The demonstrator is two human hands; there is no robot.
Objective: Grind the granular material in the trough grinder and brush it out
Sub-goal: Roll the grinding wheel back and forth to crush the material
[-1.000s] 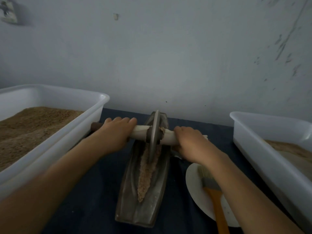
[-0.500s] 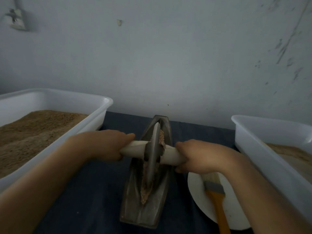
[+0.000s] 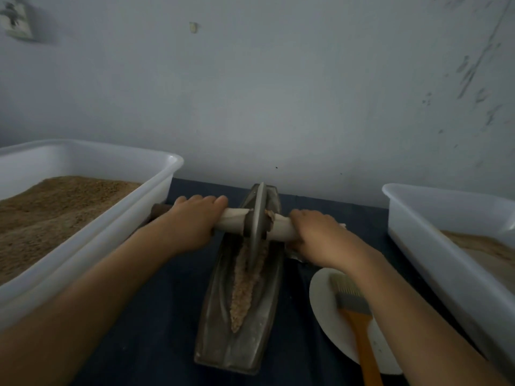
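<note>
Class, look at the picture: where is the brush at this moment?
In the head view the brush lies at lower right on the white plate, right of the trough grinder and partly under the right forearm; neither hand holds it.

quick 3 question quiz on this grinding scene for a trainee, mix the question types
1. True or false: both hands grip the roller handle, one on each side of the grinding wheel.
2. Where does the brush lie? A) in the left tub B) on the white plate C) inside the trough
3. Fill in: the granular material lies along the ___ of the trough.

Key: 1 true: left hand, right hand. 2 B. 3 middle groove.
</note>
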